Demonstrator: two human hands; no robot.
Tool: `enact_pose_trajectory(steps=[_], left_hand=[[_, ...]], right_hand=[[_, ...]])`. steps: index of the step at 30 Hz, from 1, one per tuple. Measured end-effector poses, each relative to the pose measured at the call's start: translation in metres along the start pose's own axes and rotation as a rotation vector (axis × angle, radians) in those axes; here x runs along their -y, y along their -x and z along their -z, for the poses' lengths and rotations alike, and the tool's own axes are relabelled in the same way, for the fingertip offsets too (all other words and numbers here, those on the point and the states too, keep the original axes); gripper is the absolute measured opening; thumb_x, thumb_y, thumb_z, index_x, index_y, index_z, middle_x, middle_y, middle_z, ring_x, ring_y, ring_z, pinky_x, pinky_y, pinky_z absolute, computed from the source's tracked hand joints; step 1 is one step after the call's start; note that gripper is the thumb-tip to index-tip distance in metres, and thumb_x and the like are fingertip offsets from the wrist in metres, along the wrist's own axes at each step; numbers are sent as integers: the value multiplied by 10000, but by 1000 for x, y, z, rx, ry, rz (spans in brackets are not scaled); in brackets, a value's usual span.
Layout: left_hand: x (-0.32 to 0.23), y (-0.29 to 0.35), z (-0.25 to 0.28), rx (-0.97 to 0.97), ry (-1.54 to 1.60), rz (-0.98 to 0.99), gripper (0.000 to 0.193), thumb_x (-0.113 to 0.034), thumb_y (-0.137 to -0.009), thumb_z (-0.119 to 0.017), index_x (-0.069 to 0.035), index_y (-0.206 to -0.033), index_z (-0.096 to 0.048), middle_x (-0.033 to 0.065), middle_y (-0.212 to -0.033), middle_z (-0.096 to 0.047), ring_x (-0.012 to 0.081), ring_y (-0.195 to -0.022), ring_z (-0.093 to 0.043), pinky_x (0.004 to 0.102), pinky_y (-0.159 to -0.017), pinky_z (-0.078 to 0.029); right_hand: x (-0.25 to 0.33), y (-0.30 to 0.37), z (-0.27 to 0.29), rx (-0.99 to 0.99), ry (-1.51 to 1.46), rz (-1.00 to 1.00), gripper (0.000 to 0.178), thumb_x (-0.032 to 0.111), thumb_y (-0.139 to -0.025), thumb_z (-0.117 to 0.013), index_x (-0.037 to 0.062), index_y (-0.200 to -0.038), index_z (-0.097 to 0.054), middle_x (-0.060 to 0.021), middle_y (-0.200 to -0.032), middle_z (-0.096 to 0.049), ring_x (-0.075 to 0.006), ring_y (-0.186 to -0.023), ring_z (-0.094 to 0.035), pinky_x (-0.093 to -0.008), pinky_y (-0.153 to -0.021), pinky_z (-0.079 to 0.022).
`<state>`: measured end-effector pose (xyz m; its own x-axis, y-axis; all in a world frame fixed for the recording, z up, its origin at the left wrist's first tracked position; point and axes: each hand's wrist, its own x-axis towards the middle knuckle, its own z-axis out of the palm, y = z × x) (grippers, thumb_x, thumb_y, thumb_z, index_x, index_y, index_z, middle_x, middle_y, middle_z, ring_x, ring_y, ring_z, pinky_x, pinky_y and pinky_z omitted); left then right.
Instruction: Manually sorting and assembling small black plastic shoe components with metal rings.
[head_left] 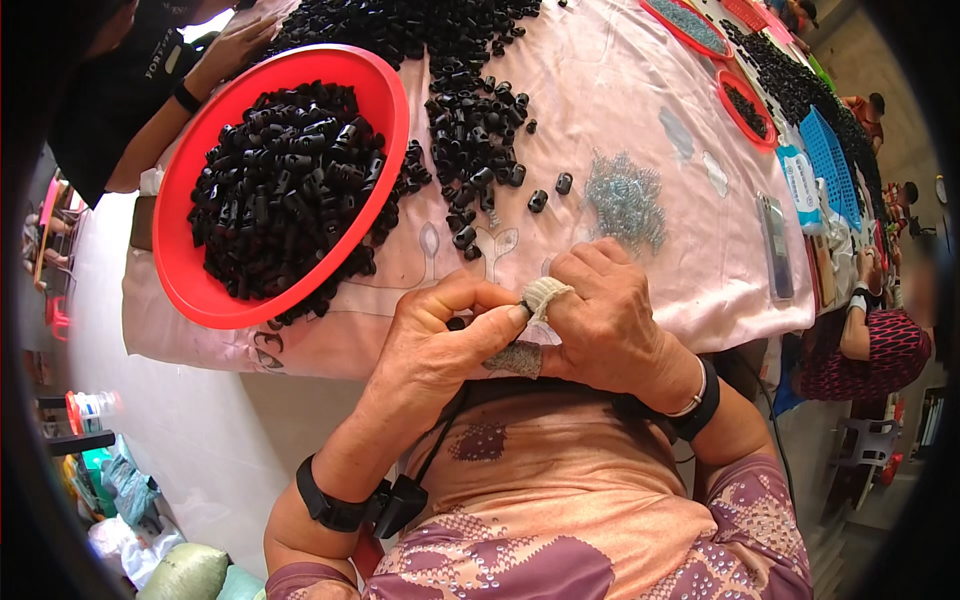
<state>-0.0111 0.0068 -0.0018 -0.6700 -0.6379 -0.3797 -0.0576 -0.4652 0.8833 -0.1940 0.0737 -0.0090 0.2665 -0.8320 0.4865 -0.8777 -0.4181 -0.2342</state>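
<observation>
My two hands meet at the near edge of the cloth-covered table. In my left hand (440, 325), the thumb and forefinger pinch a small black plastic part (525, 306), mostly hidden by the fingertips. My right hand (612, 305) is curled closed against it; what lies inside its fingers is hidden. An off-white ribbed finger cover (546, 293) sits between the hands, and a grey wrap (516, 359) shows just below. Beyond my right hand lies a heap of small metal springs (626, 203). Two loose black parts (538, 201) rest to its left.
A large red basin (398, 110) full of black parts stands at left on the pink cloth (720, 260). More black parts (400, 25) are piled behind it. At right lie a phone (775, 245), a blue basket (828, 165) and a small red tray (728, 95). Other people sit nearby.
</observation>
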Motion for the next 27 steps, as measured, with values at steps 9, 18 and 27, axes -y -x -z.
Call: enact_pose_trajectory(steps=[9,18,27], left_hand=[[7,-4,0,20,-175,-222,115,-159,-909,-667,-49,-928,-694,-78,-691,-522,-7,-592,-428,160,-509,-306],[4,0,2,113,-129,-61,209,-213,-945,-639,-10,-947,-692,-60,-714,-520,16,-561,-395,177,-505,-309],[7,0,2,135,8,-35,223,-202,-937,-642,14,-930,-692,-29,-801,-513,32,-576,-416,187,-487,-312]], right_hand=[[-2,-2,0,-23,-16,27,303,290,-504,-742,79,-670,-601,-49,-701,-528,-241,-675,-557,-380,-687,-434],[-9,-1,2,-58,-11,68,315,327,-563,-731,73,-607,-552,-55,-673,-513,-246,-646,-552,-384,-640,-431],[-6,2,-3,-45,-58,71,308,300,-581,-742,70,-626,-543,-56,-661,-502,-247,-618,-542,-392,-612,-420]])
